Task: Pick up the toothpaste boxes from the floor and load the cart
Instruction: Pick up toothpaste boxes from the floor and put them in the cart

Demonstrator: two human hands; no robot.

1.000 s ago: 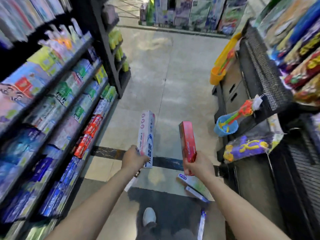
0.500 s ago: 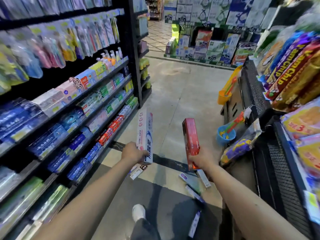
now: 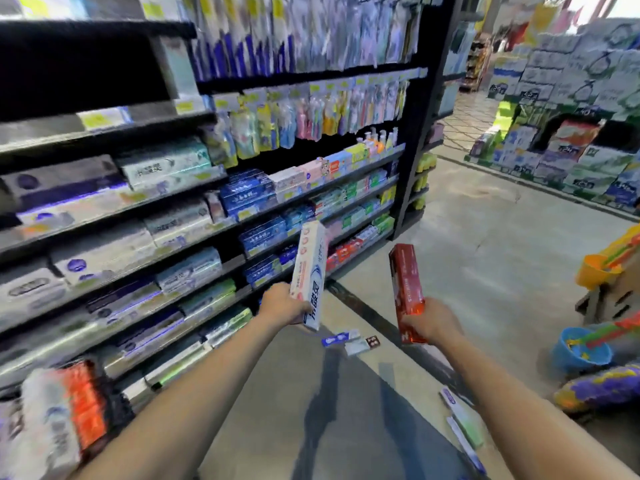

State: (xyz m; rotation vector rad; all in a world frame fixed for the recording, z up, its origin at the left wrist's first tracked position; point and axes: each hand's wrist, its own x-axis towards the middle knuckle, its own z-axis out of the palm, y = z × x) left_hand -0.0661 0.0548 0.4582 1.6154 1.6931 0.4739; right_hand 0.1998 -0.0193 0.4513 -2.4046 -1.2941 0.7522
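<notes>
1. Two hands are up in front of the person, and each one holds a box of toothpaste.
2. The left hand (image 3: 282,304) has its fingers curled round the bottom of a white box (image 3: 309,273). That box stands almost straight up (it tips a little to the right).
3. The right hand (image 3: 431,323) grips the bottom of a red box (image 3: 406,291), which leans a little to the left.
4. More boxes lie on the floor (image 3: 485,258): a few small ones (image 3: 349,340) between the two arms, and some long ones (image 3: 462,424) by the right arm.
5. Shelves (image 3: 194,216) full of toothpaste stand on the left.
6. A blue bucket (image 3: 580,351) with toys sits on the right.
</notes>
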